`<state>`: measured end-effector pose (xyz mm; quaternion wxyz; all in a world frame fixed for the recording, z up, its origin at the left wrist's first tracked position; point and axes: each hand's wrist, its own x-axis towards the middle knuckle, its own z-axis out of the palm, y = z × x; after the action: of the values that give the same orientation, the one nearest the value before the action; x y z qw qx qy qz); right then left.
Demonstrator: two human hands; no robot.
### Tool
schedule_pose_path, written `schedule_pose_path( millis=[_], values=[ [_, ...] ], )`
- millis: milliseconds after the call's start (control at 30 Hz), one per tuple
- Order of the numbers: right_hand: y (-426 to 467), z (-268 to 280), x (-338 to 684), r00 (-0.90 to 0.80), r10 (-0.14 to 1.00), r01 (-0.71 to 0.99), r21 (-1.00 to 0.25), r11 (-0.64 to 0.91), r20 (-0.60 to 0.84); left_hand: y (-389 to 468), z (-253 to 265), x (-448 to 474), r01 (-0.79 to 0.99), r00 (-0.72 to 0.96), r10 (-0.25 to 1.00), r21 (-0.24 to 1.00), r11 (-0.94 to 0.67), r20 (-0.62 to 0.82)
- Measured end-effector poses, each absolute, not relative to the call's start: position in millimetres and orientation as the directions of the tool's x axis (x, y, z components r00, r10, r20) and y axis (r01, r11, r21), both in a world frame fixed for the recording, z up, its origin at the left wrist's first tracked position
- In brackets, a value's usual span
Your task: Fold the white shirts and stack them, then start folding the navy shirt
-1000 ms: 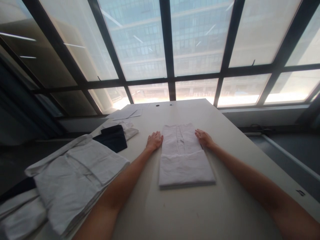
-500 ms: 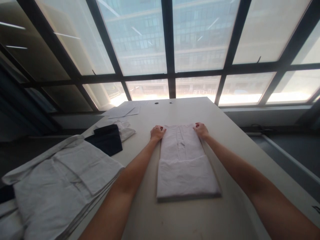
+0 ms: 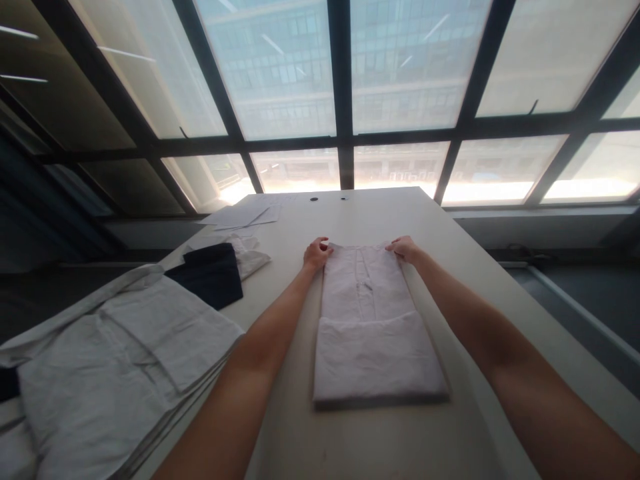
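Note:
A white garment (image 3: 370, 287) lies folded into a long rectangle on the white table (image 3: 350, 217). Its near end is doubled back over itself, making a thicker flap. At the far left corner, my left hand (image 3: 317, 253) pinches the cloth edge between thumb and fingers. My right hand (image 3: 404, 249) grips the far right corner the same way, its fingers pointing inward. Between the two hands the far edge of the garment runs nearly straight. A seam or opening with small creases shows down its middle. What kind of garment it is, I cannot tell.
Left of my left arm lies a pile of white folded cloth (image 3: 125, 347). Beyond it are a dark navy cloth (image 3: 213, 275), a crumpled whitish cloth (image 3: 251, 257) and paper sheets (image 3: 243, 215). Large framed windows (image 3: 290, 73) stand past the table's far edge.
My right hand's fingers have gone from curled to stretched inward, pinching the far right corner. My left hand's fingers have shifted slightly at their corner. The view has moved a little; the garment stays folded.

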<state>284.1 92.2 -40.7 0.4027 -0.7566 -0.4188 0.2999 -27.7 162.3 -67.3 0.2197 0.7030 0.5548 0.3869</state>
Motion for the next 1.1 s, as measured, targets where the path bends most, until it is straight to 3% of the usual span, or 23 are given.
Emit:
schedule_pose_path(
  millis=[233, 600, 700, 933, 1100],
  values=[
    [90, -32, 281, 0.445, 0.877, 0.247, -0.916, -0.316, -0.183, 158, -60, -29, 0.41, 0.06, 0.945, 0.855, -0.316, 0.321],
    [64, -33, 286, 0.354, 0.933, 0.14, -0.99, 0.012, 0.061, 118, -50, -37, 0.135, 0.079, 0.913, 0.903, -0.408, 0.401],
    [51, -35, 286, 0.319, 0.94, 0.142, -0.987, 0.075, 0.117, 106, -50, -43, 0.15, 0.14, 0.912, 0.902, -0.404, 0.386],
    [11, -35, 287, 0.215, 0.94, 0.284, -0.938, 0.198, 0.264, 72, -38, -59, 0.369, 0.264, 0.837, 0.751, -0.547, 0.48],
    [-18, -41, 295, 0.121, 0.901, 0.465, -0.826, 0.319, 0.416, 43, -31, -69, 0.361, 0.39, 0.71, 0.612, -0.703, 0.586]
  ],
)
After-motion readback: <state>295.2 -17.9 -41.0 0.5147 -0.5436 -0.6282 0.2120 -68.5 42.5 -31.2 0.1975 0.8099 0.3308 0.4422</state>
